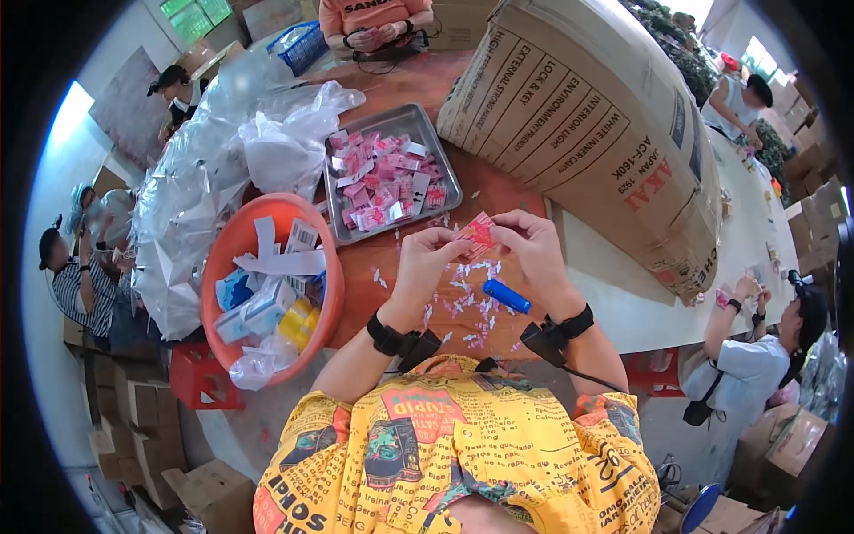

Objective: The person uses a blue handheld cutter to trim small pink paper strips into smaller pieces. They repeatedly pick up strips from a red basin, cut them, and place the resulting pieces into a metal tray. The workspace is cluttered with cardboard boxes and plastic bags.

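My left hand (427, 260) and my right hand (534, 258) meet over the table, each pinching one side of a small red-and-pink printed piece (480, 233). It looks like a folded card or flat little box; which of the two I cannot tell. Just below my right hand lies a short blue cylinder (507, 296), like a capped marker or lighter. Tiny pink and white paper scraps (463, 307) are strewn on the table beneath both hands. Beyond my left hand, a metal tray (455, 191) holds a heap of small pink-and-white printed pieces (382, 182).
An orange basin (213, 267) at left holds paper strips, yellow tape (300, 322) and packets. Clear plastic bags (191, 205) pile behind it. A large cardboard box (578, 133) leans across the right side. A person (374, 22) sits opposite; others work at both sides.
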Demonstrator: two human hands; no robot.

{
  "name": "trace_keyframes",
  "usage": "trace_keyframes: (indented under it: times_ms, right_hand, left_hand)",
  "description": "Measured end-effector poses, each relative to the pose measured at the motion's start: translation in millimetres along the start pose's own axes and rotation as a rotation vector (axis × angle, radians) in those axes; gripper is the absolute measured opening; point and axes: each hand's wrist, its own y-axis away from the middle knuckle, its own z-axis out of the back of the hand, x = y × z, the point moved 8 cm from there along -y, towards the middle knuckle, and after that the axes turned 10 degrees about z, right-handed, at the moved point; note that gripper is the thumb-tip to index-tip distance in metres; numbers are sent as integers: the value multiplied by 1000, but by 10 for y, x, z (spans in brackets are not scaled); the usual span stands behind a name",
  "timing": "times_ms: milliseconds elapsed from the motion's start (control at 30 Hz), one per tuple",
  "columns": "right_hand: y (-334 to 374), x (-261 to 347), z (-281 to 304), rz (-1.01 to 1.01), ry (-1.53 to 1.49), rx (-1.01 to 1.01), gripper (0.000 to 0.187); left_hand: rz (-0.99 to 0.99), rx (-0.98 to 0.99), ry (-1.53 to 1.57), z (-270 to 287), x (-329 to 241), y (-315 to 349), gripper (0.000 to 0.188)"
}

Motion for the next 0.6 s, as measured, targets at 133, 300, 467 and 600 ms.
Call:
trace_keyframes:
  times_ms: [133,300,467,600]
  right_hand:
    - [16,-108,-26,-21,8,100,9]
    - [68,-79,-87,33,94,130,7]
    - [115,21,-155,116,247,161,6]
    - [150,26,-261,242,367,241,6]
  left_hand:
    - [-27,33,-22,39,38,56,9]
    - [-210,-46,-80,120,-32,107,27]
    - [-204,1,-265,-7,-202,192,27]
    - [-119,-2,-148,24,-12,106,13]
